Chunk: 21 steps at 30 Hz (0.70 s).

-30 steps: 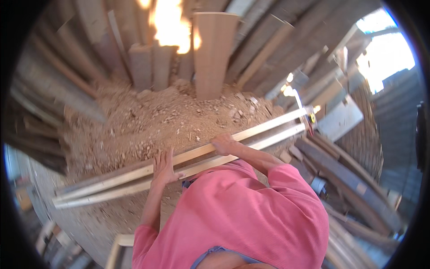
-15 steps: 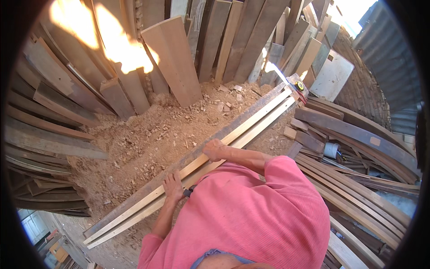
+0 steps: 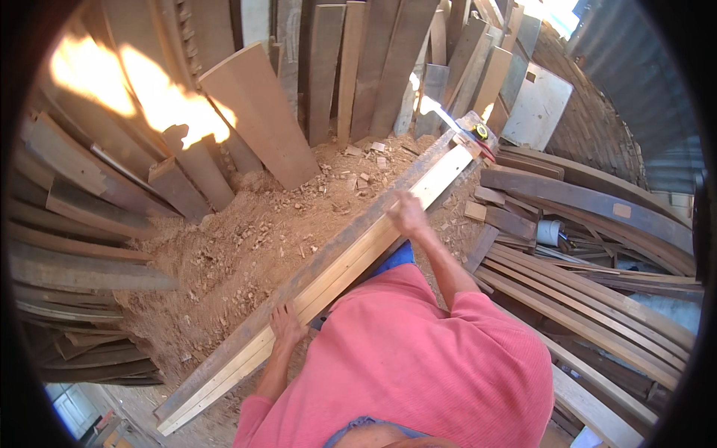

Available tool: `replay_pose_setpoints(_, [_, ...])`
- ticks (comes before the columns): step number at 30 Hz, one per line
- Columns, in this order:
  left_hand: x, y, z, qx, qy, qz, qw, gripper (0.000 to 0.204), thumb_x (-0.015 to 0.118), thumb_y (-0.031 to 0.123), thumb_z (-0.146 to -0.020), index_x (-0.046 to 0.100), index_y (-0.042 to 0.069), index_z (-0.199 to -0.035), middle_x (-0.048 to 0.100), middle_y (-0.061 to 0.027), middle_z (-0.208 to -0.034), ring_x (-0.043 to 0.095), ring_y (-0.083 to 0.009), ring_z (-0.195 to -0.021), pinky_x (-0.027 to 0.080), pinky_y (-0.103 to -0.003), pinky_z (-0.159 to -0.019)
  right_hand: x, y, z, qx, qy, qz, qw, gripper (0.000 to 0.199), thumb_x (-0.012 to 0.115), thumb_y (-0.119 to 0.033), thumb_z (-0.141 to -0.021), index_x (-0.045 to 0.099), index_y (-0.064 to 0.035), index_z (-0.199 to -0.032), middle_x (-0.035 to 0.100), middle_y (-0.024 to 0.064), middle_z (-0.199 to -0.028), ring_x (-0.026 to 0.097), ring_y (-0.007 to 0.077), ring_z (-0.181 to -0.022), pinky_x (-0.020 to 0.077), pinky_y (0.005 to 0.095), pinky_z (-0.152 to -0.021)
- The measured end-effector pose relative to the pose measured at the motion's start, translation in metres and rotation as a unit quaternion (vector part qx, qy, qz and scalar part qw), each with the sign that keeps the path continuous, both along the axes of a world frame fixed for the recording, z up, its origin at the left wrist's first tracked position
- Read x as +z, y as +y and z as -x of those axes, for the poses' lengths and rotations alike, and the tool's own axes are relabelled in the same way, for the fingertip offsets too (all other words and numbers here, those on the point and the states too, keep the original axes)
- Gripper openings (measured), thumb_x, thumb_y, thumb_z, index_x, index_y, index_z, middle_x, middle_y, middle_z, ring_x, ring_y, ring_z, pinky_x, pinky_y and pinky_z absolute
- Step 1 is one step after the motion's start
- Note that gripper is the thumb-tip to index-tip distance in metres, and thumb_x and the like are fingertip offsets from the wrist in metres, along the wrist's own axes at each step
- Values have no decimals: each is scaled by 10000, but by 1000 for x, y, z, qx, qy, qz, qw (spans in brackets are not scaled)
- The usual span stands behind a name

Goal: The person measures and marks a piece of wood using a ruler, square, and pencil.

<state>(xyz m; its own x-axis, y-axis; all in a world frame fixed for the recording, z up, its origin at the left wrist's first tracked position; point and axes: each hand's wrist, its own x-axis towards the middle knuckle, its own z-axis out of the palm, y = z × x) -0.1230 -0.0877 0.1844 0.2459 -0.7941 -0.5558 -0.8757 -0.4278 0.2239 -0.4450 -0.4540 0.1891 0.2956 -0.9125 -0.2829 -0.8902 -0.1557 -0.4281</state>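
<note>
Two long pale wooden strips (image 3: pixel 358 261) lie side by side along a dark, rough beam (image 3: pixel 340 246) that runs from lower left to upper right. My left hand (image 3: pixel 287 324) rests over the strips left of the middle, fingers bent across them and thumb at the near side. Farther along, my right hand (image 3: pixel 408 215) is closed round the strips, its fingertips hidden from view. At the far end of the beam sits a small yellow and black tape measure (image 3: pixel 480 132), with something red beside it.
Sawdust and wood chips (image 3: pixel 246 246) cover the ground beyond the beam. Many boards (image 3: pixel 261 112) lean upright at the back and left. Stacked planks (image 3: pixel 590 299) lie at the right, near a small white bucket (image 3: pixel 547 232). A pale panel (image 3: pixel 539 112) stands at the far right.
The strips, apart before with a gap between, now lie against each other. My right hand has moved farther up along them, away from my body. My left hand has stayed near its place.
</note>
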Motion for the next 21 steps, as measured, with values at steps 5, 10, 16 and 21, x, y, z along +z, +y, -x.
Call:
replay_pose_setpoints(5, [6, -45, 35, -61, 8, 14, 998, 1232, 915, 319, -696, 230, 69, -1689, 520, -227, -1378, 491, -426, -1250, 360, -556, -1109, -33, -81, 145, -207, 14, 104, 973, 628, 744, -315, -937, 584, 29, -1437, 647, 285, -1376, 602, 440, -1312, 464, 484, -1152])
replay_pose_setpoints(10, [0, -144, 100, -96, 70, 80, 990, 1190, 910, 322, -717, 255, 66, -1677, 534, -230, -1371, 494, -420, -1243, 373, -561, -1078, -51, -153, 241, -238, -119, 118, 957, 564, 739, -265, -935, 635, 12, -1415, 657, 274, -1403, 632, 391, -1312, 474, 463, -1137])
replay_pose_setpoints(16, [-10, -273, 202, -99, 80, 111, 986, 1171, 921, 291, -713, 277, 62, -1663, 564, -231, -1287, 532, -414, -1188, 420, -536, -1027, -65, -199, 263, -237, -285, -88, 925, 523, 738, -131, -962, 620, 32, -1444, 702, 183, -1373, 690, 273, -1219, 537, 375, -1058])
replay_pose_setpoints(21, [-15, -333, 253, -66, 33, 86, 994, 1138, 950, 312, -618, 391, 95, -1585, 564, -146, -1281, 530, -366, -1190, 414, -507, -1033, -61, -206, 264, -202, -376, -187, 885, 574, 743, -107, -954, 580, 12, -1492, 707, 115, -1336, 680, 202, -1178, 537, 360, -1042])
